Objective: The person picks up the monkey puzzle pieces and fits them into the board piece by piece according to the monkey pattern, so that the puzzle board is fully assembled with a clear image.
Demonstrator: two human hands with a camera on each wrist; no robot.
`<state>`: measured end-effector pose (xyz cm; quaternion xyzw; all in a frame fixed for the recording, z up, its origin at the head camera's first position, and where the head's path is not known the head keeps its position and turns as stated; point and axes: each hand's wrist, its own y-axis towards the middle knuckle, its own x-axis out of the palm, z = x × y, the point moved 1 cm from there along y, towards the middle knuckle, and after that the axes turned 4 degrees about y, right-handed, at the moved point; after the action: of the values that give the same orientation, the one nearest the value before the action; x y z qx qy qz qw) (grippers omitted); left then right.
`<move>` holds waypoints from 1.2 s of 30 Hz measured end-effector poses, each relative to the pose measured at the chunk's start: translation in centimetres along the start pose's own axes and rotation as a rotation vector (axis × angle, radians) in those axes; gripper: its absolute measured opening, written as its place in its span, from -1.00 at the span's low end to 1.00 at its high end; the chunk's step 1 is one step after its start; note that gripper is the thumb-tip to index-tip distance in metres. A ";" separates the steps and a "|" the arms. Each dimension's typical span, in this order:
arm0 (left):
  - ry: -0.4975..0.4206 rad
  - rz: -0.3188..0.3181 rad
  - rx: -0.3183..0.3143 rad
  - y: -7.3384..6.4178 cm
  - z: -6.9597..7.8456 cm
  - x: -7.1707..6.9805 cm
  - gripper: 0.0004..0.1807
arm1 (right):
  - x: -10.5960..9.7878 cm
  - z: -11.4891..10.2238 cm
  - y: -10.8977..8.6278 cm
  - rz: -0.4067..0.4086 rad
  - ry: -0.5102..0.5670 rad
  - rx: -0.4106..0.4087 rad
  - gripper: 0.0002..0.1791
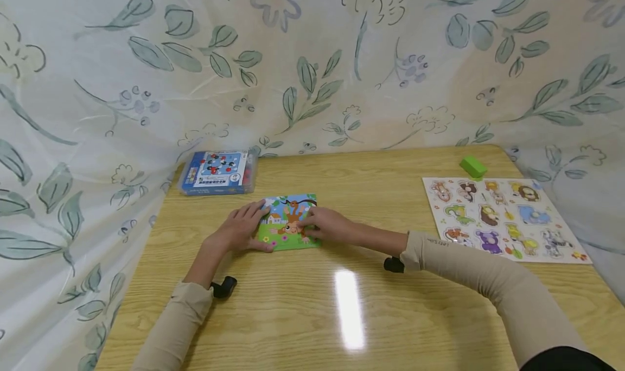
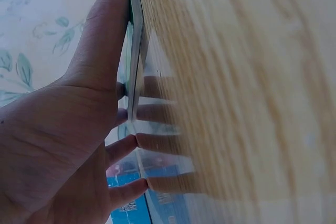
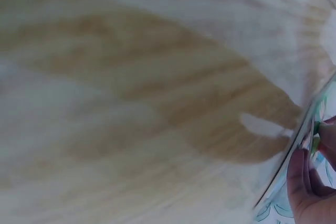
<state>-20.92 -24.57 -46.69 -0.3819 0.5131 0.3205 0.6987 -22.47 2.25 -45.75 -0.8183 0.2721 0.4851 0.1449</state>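
A square picture puzzle [image 1: 275, 241] of a hanging monkey lies on the wooden table, green at the bottom and blue at the top. My left hand [image 1: 240, 229] rests at its left side, fingers spread and the thumb along the near corner. In the left wrist view the left hand [image 2: 68, 114] shows its thumb against the thin board's edge and its fingertips down at the tabletop. Over the right part of the picture, my right hand [image 1: 328, 224] has its fingers bent. In the right wrist view the right hand [image 3: 315, 192] pinches a small colourful puzzle piece [image 3: 315, 142] close over the board.
Behind the puzzle at the left stands a clear-sided blue box [image 1: 218, 173] with a molecule picture on it. To the right lies a white animal peg board [image 1: 508, 219], partly under the right sleeve, with a green block [image 1: 473, 166] behind it. A floral cloth [image 1: 312, 62] hangs behind the table [image 1: 293, 317].
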 end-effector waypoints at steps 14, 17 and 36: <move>-0.005 0.001 -0.004 0.1 -0.1 0.0 0.21 | 1.0 -0.9 -1.0 0.128 -0.118 -0.137 -0.79; -0.007 -0.002 -0.001 0.1 0.0 -0.1 0.21 | 1.3 -0.9 -1.3 0.168 -0.251 -0.208 -0.80; 0.048 0.016 0.050 0.5 1.5 -0.3 0.17 | -0.1 -1.0 -1.2 -0.089 -0.192 0.060 -0.84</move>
<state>-20.70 -23.10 -46.22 -0.3676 0.5406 0.3039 0.6930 -21.06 2.78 -45.18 -0.7747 0.2348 0.5459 0.2160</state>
